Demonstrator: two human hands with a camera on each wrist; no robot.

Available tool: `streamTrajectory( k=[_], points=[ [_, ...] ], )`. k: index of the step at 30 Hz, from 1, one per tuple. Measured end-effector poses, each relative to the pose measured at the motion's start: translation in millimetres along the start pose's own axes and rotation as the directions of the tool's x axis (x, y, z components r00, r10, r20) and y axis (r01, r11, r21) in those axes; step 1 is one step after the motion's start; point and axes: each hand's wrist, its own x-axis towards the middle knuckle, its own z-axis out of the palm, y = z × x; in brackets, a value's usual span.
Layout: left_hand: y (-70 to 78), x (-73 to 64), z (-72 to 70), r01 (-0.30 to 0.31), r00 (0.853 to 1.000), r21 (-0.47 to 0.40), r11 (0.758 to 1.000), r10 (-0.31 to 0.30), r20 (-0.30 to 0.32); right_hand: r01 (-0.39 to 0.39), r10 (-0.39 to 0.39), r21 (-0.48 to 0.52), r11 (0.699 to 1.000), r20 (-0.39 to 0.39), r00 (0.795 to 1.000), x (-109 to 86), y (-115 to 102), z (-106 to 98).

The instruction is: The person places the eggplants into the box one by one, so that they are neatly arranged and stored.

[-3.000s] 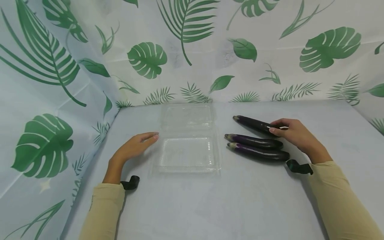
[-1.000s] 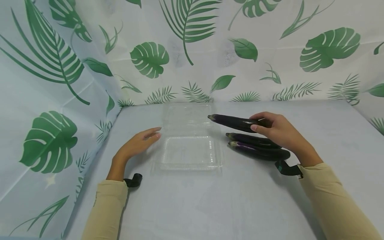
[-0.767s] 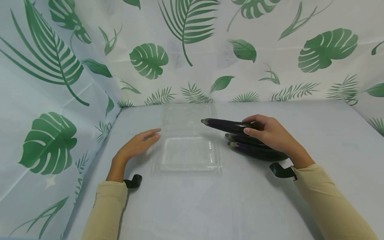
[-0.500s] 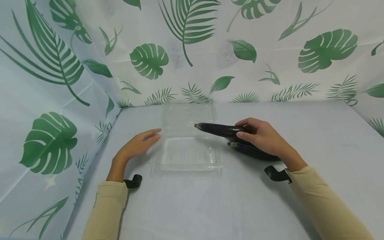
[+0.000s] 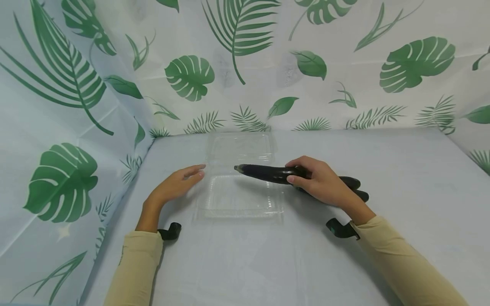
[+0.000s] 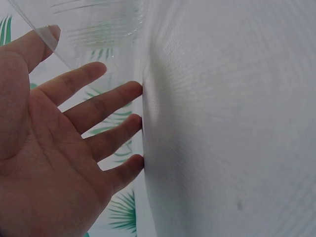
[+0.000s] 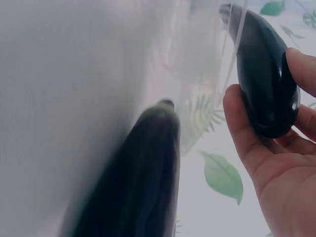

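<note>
My right hand (image 5: pixel 319 180) grips a dark purple eggplant (image 5: pixel 264 173) near its thick end, thumb on one side and fingers on the other. The eggplant's stem end points left, above the clear plastic clamshell container (image 5: pixel 239 214), which lies open on the table with its lid toward the wall. Two more eggplants lie on the table beneath and behind this hand, mostly hidden; one eggplant (image 7: pixel 143 182) looms close in the right wrist view. Beside the container's left edge is my left hand (image 5: pixel 174 185), fingers spread and holding nothing. Its fingertips touch the table in the left wrist view.
A white cloth covers the table (image 5: pixel 245 263). Leaf-printed curtains hang behind (image 5: pixel 337 63) and along the left side. Small black wrist cameras sit at both sleeves.
My right hand has picked up the farthest eggplant and carried it left and nearer, over the container. The left hand has stayed almost still at the container's left side.
</note>
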Motion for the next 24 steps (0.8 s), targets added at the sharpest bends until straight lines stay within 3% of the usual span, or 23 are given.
streamTrajectory(
  k=[8, 17, 24],
  points=[
    [1.6, 0.4, 0.4, 0.007, 1.0, 0.014, 1.0, -0.007, 0.0, 0.17, -0.17, -0.021, 0.985, -0.037, 0.985, 0.1, -5, 18],
    [-0.3, -0.3, 1.7, 0.012, 1.0, 0.009, 1.0, -0.012, -0.004, 0.233, -0.235, -0.033, 0.972, -0.057, 0.97, -0.6, -9, 35],
    [3.2, 0.0, 3.5, 0.022, 1.0, 0.016, 1.0, -0.022, -0.003, 0.298, -0.299, -0.035, 0.954, -0.025, 0.954, -1.6, -11, 50]
  ],
)
